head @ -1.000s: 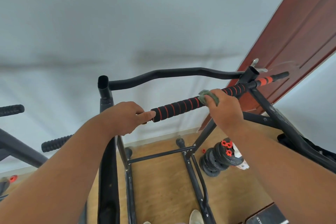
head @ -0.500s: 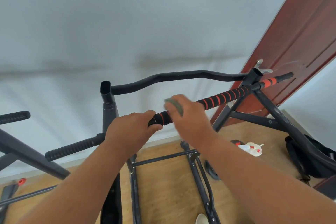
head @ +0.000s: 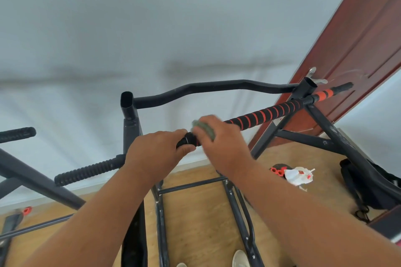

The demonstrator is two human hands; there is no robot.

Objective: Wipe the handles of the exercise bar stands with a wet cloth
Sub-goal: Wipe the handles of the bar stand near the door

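Right now our right hand (head: 219,143) is wrapped over the black foam handle with its spiral of red stripes (head: 267,115), pinching a small grey-green wet cloth (head: 204,130) against the foam close to the handle's near end. Our left hand (head: 156,149) curls round that same near end, thumb and fingers gripping the black tip just beside the cloth, so the two hands nearly touch. The handle runs from our hands up and away to the far right post of the black steel bar stand (head: 303,91), where a short red collar sits beyond the joint.

What worries us most is the cloth running off the end: it is bunched small and already at the handle's near tip, so one more pull toward us could slide it clear of the foam or crowd it into our left thumb. We would judge the damp foam to be slick, and if the left hand's hold slips the handle may twist or rock in its joint at the stand's right post. The cloth covers only a little of the handle's girth, so the underside could easily be missed; we cannot tell from here whether it reaches round. A second plain black ribbed handle (head: 86,172) at the stand's left side appears dry and unvisited, and could be forgotten.
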